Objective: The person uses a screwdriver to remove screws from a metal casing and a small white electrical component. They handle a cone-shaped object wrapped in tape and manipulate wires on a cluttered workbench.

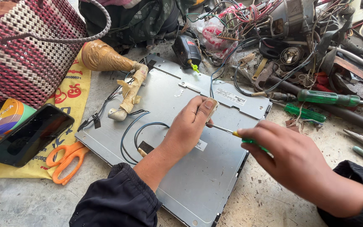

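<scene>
My right hand clamps a green screwdriver, tip under my left hand, fingers curled onto the metal panel. Black wires just left; orange scissors & phone beyond.

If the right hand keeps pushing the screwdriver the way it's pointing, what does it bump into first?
Most likely the left hand. The right hand aims its screwdriver leftward, and the tip disappears behind the left fingers resting on the metal panel. Depth is hard to judge.

Three green-handled screwdrivers, one orange scissors, one phone, one basket
</scene>
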